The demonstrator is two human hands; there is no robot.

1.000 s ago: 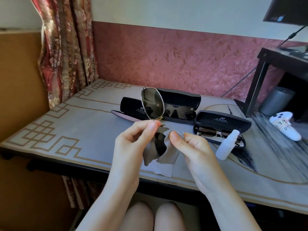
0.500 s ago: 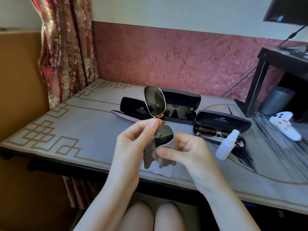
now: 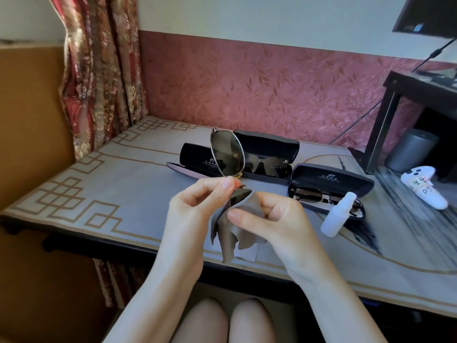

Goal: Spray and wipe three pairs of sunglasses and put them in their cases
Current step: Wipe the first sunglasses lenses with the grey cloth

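Note:
My left hand (image 3: 197, 206) pinches the bridge of gold-framed sunglasses (image 3: 226, 154), held upright above the table. One dark lens stands up; the lower lens is wrapped in a grey cloth (image 3: 237, 226) that my right hand (image 3: 274, 219) presses around it. Behind lie three open black cases: an empty one (image 3: 195, 157) at the left, a middle one (image 3: 277, 144) holding dark sunglasses (image 3: 267, 165), and a right one (image 3: 333, 180) holding thin-framed sunglasses (image 3: 314, 194). A white spray bottle (image 3: 337, 215) stands in front of the right case.
The table (image 3: 99, 194) has a grey mat with a gold border pattern. A white game controller (image 3: 425, 189) lies at the right. A black stand (image 3: 385, 125) and a grey bin (image 3: 410, 149) sit at the back right. A curtain (image 3: 99, 70) hangs at the left.
My right hand has closed the cloth over the lower lens and slid its thumb across it. The sunglasses tilted slightly in my left hand.

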